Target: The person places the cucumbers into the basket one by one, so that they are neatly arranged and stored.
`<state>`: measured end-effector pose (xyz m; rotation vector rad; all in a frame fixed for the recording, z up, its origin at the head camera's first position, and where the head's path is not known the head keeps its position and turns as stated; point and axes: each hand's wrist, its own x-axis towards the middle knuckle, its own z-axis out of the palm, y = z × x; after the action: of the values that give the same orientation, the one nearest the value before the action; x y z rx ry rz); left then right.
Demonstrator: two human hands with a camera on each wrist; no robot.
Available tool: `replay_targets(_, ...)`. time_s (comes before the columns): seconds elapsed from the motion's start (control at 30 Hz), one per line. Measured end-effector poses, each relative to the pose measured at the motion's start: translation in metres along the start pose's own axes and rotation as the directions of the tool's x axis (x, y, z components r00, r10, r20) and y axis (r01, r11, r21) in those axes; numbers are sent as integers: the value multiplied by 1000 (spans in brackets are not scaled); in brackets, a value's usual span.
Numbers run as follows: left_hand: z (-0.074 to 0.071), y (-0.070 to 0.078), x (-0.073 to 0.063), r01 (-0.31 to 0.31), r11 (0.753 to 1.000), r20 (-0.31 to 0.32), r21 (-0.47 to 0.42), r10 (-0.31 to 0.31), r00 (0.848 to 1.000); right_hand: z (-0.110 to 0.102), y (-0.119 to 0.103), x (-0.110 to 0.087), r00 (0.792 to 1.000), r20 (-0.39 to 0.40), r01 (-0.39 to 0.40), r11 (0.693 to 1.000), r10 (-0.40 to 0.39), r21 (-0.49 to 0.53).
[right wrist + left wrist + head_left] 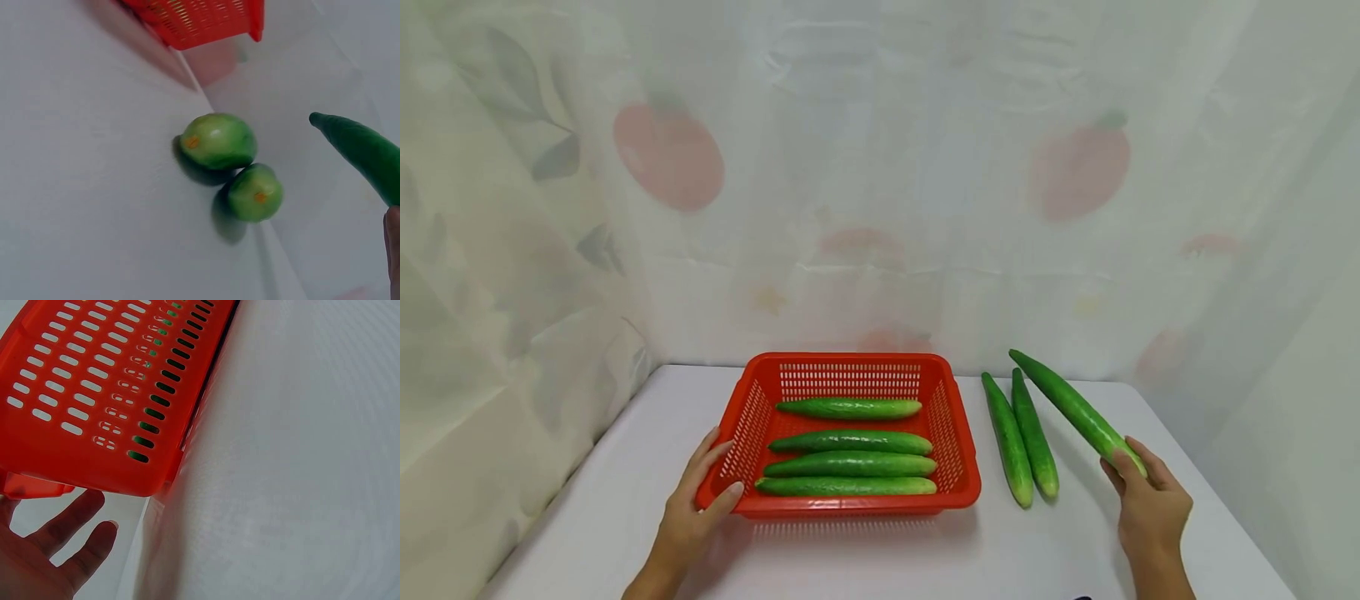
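My right hand pinches the pale end of a cucumber, which slants up over the table with its dark tip toward the back. In the right wrist view, the held cucumber shows at the right edge. Two other cucumbers lie side by side on the table, left of that hand. My left hand rests at the front left corner of a red plastic basket, its fingers spread and thumb over the rim. Several cucumbers lie crosswise inside the basket.
The white table has a printed curtain hanging behind it. More sheeting closes off the left side, and a pale panel the right. A small dark object pokes in at the bottom edge.
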<state>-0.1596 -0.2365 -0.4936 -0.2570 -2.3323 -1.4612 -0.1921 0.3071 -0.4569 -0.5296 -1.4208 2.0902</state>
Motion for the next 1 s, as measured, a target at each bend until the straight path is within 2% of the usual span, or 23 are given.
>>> replay_targets(0.27, 0, -3, -1, 1, 1000, 1, 17, -1, 1000, 12, -25, -1, 994, 106, -9, 997, 1, 70)
replay_targets(0.4, 0, -3, 0, 0, 1000, 2, 7, 0, 1000, 19, -36, -5, 983, 186, -8, 995, -11, 100)
replay_targets(0.57, 1, -3, 0, 12, 1000, 6, -6, -12, 1000, 28, -43, -9, 940, 329, 27, 982, -90, 189)
replay_targets(0.67, 0, -3, 0, 11, 1000, 8, -6, -11, 1000, 34, -45, -12, 913, 389, 40, 975, -124, 216)
replay_targets(0.9, 0, -2, 1, 7, 1000, 14, -6, -7, 1000, 53, -47, -19, 859, 491, 57, 980, -147, 193)
replay_targets(1.0, 0, -2, 1, 3, 1000, 20, -16, -3, 1000, 62, -48, -22, 843, 517, 70, 983, -148, 168)
